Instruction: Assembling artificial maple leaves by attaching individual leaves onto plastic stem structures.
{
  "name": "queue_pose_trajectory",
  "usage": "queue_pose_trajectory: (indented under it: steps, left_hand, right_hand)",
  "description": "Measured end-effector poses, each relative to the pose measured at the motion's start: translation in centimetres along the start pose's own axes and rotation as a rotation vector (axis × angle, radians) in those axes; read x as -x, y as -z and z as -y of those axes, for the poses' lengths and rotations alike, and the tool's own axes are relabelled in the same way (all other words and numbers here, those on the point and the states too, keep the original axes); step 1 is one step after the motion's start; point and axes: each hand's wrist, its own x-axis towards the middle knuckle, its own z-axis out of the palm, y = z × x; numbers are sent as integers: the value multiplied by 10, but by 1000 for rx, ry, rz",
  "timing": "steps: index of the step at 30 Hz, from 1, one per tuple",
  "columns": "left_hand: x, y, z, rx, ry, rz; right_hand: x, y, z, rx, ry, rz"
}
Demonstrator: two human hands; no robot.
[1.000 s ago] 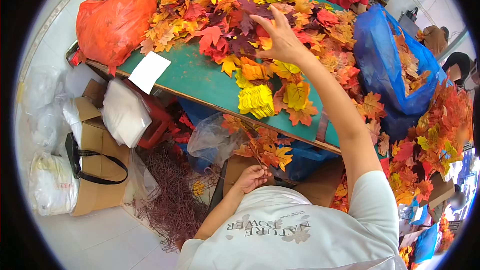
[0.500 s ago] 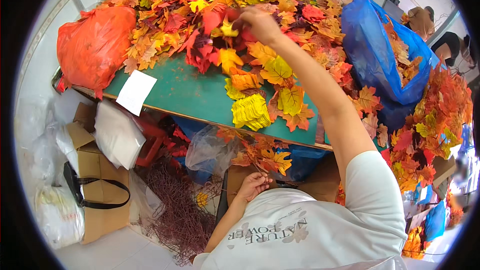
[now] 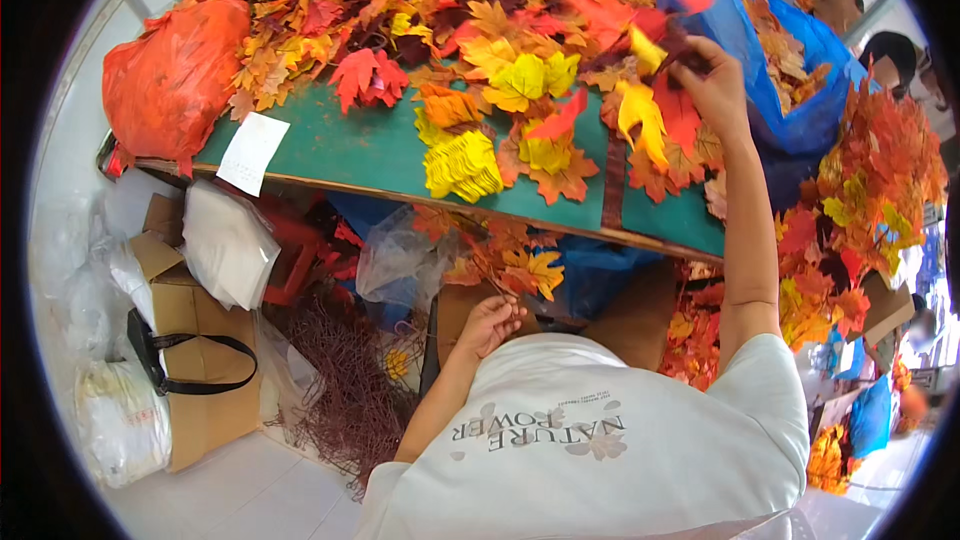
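My left hand (image 3: 493,323) is closed in a pinch below the table edge. Its fingertips grip the thin stem of a spray of orange artificial maple leaves (image 3: 532,268). My right hand (image 3: 715,85) is raised over the table's right part, fingers closed on a bunch of red and yellow artificial leaves (image 3: 645,125). Parts of that bunch are smeared by motion, so its stems are hard to make out. Left of it on the green table (image 3: 340,160) lies a ridged stack of yellow leaves (image 3: 463,167), with loose yellow and orange leaves (image 3: 540,155) beside it.
Heaped autumn leaves (image 3: 400,0) cover the table's far side. A red bag (image 3: 175,80) and white paper (image 3: 254,153) lie at left, a blue bag (image 3: 790,125) at right. Below are a cardboard box (image 3: 210,390) and tangled dark stems (image 3: 350,390).
My right hand has swung from the pile's middle to the right, carrying red and yellow leaves. My left hand still pinches its stem. The whole view has shifted slightly.
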Motion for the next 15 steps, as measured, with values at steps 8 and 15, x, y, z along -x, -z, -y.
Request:
queue_pose_trajectory:
  steps: [8,15]
  left_hand:
    - [2,-8,3,-35,-16,4]
    - [19,-26,-3,-42,-131,36]
  right_hand:
    - [68,10,-21,179,-72,359]
    - [62,21,-27,87,-53,-12]
